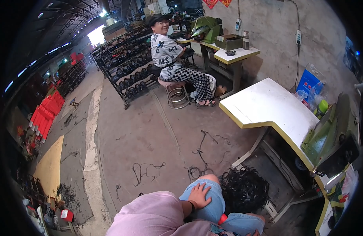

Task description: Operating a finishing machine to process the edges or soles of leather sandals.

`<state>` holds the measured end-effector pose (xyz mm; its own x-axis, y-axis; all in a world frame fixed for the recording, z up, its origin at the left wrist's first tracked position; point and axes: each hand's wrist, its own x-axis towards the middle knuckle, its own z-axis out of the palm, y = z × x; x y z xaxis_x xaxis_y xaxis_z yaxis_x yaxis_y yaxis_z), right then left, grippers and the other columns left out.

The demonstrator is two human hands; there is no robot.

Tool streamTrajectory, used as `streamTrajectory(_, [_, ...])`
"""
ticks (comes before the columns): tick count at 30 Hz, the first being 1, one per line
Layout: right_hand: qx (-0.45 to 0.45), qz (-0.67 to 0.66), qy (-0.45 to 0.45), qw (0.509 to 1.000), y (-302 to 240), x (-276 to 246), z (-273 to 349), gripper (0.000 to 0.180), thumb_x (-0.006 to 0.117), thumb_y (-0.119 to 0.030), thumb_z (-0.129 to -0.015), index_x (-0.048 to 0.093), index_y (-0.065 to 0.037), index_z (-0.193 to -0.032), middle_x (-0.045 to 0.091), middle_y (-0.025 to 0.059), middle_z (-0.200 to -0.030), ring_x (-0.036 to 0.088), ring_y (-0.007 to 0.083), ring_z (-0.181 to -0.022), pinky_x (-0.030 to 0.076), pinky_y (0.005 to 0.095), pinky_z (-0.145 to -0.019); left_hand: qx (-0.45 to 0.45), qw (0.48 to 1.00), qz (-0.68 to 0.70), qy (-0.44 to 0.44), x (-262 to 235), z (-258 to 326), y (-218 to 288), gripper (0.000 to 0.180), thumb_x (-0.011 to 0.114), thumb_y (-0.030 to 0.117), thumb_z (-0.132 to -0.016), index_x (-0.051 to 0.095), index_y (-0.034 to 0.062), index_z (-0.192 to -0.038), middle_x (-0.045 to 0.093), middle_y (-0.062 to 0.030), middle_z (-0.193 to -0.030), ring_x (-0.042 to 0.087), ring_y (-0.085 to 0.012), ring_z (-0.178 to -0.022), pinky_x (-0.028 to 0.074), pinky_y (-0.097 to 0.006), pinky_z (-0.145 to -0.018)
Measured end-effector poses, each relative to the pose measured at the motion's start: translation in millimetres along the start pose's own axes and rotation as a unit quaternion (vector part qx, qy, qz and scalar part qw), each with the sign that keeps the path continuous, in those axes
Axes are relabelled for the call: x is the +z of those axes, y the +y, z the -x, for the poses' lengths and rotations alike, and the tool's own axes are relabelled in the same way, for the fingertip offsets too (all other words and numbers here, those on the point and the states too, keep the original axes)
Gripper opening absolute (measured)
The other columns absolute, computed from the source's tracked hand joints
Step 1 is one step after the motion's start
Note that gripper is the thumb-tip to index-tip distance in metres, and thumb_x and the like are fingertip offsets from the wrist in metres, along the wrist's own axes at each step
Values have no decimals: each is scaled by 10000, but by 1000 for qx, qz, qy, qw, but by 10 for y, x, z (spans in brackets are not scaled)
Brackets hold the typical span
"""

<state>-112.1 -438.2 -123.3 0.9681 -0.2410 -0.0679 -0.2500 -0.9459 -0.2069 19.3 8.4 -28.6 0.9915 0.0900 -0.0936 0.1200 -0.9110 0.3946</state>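
My left hand lies flat on my left thigh, over light blue denim shorts. Its fingers are spread, it holds nothing, and a dark band circles the wrist. Only a bit of my right hand shows at the lower edge, by my other leg; its fingers are mostly hidden. Between the two denim legs sits a small red thing whose kind I cannot make out. Beside my knees, on the floor, a big heap of black strip scraps is piled under the workbench.
To my right stands a white-topped workbench with a green machine. Ahead, a person sits on a round stool beside a shoe rack. Red boxes stand at left. Loose black strips litter the floor.
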Motion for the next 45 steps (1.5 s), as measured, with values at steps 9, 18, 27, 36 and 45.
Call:
streamTrajectory(9, [15,10,-1,1000,-56,8,4,676,620,-394,-795,485,-184,-1424,597,232,-1200,586,450,-1050,486,550,-880,-3,1000,-3,-5,1,-12,11,661,591,482,-818,500,191,-1404,401,-190,-1486,343,-451,-1371,285,-555,-1114])
streamTrajectory(18, [8,4,2,1000,-148,-107,12,678,616,-386,-792,485,-182,-1425,601,199,-1238,588,436,-1065,488,539,-893,1,1000,4,-3,18,-6,-3,657,582,485,-823,499,190,-1404,395,-192,-1492,339,-453,-1372,278,-563,-1114])
streamTrajectory(27, [64,13,-32,997,-268,-190,15,683,623,-410,-778,493,-181,-1409,596,192,-1257,579,424,-1097,488,519,-904,-2,1000,-4,-16,-1,-16,8,667,578,490,-827,482,195,-1418,380,-193,-1503,335,-455,-1376,270,-564,-1123])
streamTrajectory(36, [47,31,-32,998,-271,-220,18,678,609,-392,-784,488,-163,-1410,581,203,-1275,568,420,-1120,490,529,-901,4,1000,-7,-12,26,-16,-14,672,580,496,-828,483,189,-1417,378,-197,-1504,340,-457,-1374,274,-557,-1121])
streamTrajectory(45, [70,33,-28,997,-283,-199,18,677,608,-387,-776,481,-217,-1419,583,165,-1289,571,410,-1118,495,527,-886,2,1000,-7,-9,27,-15,-7,666,579,495,-825,488,198,-1415,386,-197,-1500,344,-455,-1372,277,-558,-1118])
